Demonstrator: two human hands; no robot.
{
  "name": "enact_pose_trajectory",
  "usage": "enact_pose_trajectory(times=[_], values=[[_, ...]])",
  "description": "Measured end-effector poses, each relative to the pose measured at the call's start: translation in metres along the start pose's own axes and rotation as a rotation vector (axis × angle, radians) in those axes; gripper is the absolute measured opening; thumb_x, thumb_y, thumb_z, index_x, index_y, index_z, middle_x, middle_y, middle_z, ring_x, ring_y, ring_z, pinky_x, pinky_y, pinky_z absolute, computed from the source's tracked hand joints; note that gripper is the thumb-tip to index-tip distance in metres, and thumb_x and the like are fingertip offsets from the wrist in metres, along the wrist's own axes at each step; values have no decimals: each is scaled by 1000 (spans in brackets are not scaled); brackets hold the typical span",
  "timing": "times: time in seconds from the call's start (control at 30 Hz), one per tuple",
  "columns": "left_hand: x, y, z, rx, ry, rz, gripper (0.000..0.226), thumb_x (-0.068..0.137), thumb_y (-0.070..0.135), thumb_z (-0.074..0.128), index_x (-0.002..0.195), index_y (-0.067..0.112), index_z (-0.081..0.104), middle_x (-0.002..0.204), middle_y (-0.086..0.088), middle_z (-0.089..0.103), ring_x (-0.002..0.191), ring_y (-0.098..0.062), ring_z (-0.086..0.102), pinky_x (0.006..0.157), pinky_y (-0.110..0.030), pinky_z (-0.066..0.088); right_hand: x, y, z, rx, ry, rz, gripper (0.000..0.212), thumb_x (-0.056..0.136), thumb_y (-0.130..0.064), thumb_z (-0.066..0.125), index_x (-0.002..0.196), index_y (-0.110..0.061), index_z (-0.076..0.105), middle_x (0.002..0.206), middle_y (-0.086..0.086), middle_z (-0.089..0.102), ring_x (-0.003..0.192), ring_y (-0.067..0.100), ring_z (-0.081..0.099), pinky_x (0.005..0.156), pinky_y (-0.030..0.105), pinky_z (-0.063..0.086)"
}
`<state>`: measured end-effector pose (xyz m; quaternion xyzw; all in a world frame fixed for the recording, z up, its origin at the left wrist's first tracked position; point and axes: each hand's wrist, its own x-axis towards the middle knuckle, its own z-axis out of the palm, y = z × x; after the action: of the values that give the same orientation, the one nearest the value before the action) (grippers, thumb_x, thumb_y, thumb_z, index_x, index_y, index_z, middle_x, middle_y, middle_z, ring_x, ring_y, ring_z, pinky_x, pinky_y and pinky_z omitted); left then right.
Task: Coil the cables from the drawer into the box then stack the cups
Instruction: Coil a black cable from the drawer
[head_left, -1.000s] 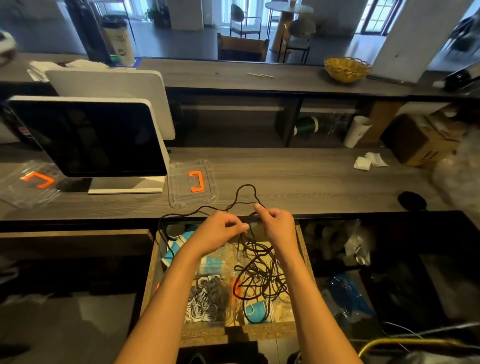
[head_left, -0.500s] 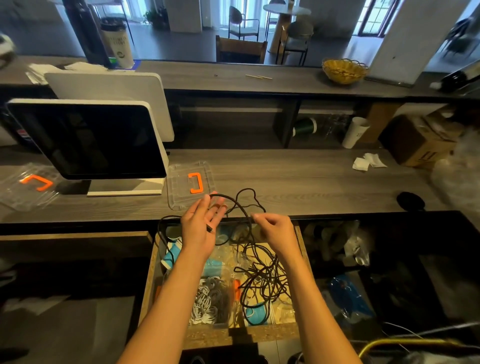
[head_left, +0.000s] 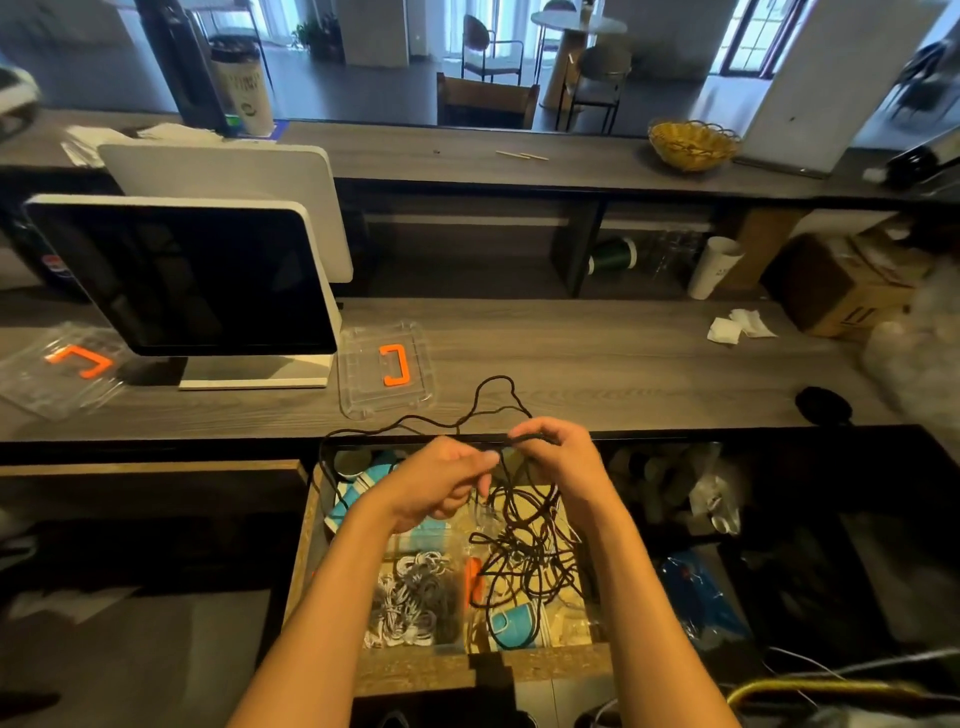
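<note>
Over the open wooden drawer (head_left: 306, 530) both hands work a long black cable (head_left: 524, 551). My right hand (head_left: 558, 457) grips a gathered bundle of its loops at the counter's front edge. My left hand (head_left: 441, 480) pinches a strand just left of it, fingers curled. One end of the cable trails up onto the counter in a loop (head_left: 496, 395); the rest hangs tangled into the drawer. A clear plastic box (head_left: 415, 597) in the drawer holds grey-white cables. Blue-white paper cups (head_left: 358, 480) lie at the drawer's back left, partly hidden by my left arm.
A clear lid with an orange handle (head_left: 387, 364) lies on the counter beside a dark screen (head_left: 182, 275). Another clear lid (head_left: 57, 364) sits far left. A white cup (head_left: 714, 267), paper scraps (head_left: 737, 327) and a cardboard box (head_left: 841, 291) are at the right.
My left hand, spread open near the clear lid half a second ago, has come back down and right to pinch the cable beside my right hand. The loop on the counter has shortened.
</note>
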<state>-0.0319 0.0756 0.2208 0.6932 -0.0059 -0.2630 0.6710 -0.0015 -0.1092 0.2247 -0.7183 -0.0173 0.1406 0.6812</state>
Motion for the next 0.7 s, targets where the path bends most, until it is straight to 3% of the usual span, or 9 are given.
enact_pose_trajectory(times=[0.13, 0.2, 0.27, 0.33, 0.4, 0.47, 0.53, 0.6, 0.7], values=[[-5, -5, -12, 18, -2, 43, 31, 99, 25, 56, 74, 16, 72, 47, 5, 32, 41, -9, 24, 42, -22, 18, -7, 6, -12, 21, -112, 39, 5, 86, -9, 70, 85, -11, 73, 77, 10, 62, 60, 18, 49, 54, 23, 38], [-1, -7, -13, -59, 204, 120, 26, 100, 21, 54, 84, 11, 72, 47, 5, 35, 39, -8, 26, 40, -22, 19, -8, 8, -13, 38, -131, 38, 8, 89, -15, 69, 86, -10, 73, 71, 8, 56, 54, 12, 38, 49, 20, 28], [3, -8, -11, -222, 484, 207, 24, 100, 21, 53, 93, 6, 70, 50, 2, 46, 41, -9, 40, 41, -19, 31, -9, 7, -12, 32, -128, 21, 15, 92, -19, 66, 89, -8, 76, 65, 4, 55, 50, 9, 36, 48, 20, 26], [9, -5, -7, -528, 652, 272, 22, 101, 20, 52, 103, 6, 68, 78, -3, 70, 68, -13, 67, 64, -24, 55, -10, 7, -9, 7, -110, 5, 18, 95, -18, 62, 94, -7, 76, 59, 0, 54, 48, 8, 37, 47, 19, 29], [14, 0, 0, -920, 616, 330, 25, 101, 24, 49, 114, 8, 64, 112, -5, 72, 101, -18, 70, 90, -36, 55, -10, 10, -4, -34, -103, -3, 20, 97, -18, 59, 95, -7, 76, 53, -4, 50, 47, 8, 36, 45, 19, 32], [15, 6, 7, -1178, 530, 351, 30, 98, 36, 49, 113, 15, 64, 112, 1, 72, 104, -17, 70, 95, -45, 51, -10, 15, 5, -115, -125, -6, 24, 98, -26, 59, 91, -13, 78, 55, 5, 43, 47, 9, 32, 45, 20, 29], [14, 12, 9, -1351, 502, 390, 27, 96, 42, 50, 101, 21, 66, 88, 6, 70, 78, -9, 70, 85, -41, 55, -10, 19, 10, -210, -165, -7, 31, 96, -34, 61, 72, -23, 77, 60, 10, 39, 50, 12, 31, 49, 25, 28], [11, 17, 3, -1433, 537, 389, 28, 100, 43, 47, 97, 22, 66, 68, 8, 54, 53, -5, 50, 59, -24, 51, -11, 20, 11, -287, -209, -9, 40, 94, -36, 64, 56, -24, 68, 57, 7, 41, 52, 15, 35, 57, 31, 34], [10, 18, -11, -997, 766, 351, 28, 104, 38, 45, 105, 19, 66, 62, 7, 42, 47, -5, 33, 45, -19, 32, -10, 16, 5, -388, -292, -24, 26, 91, -31, 69, 71, -14, 72, 62, -1, 55, 61, 13, 48, 67, 33, 41]])
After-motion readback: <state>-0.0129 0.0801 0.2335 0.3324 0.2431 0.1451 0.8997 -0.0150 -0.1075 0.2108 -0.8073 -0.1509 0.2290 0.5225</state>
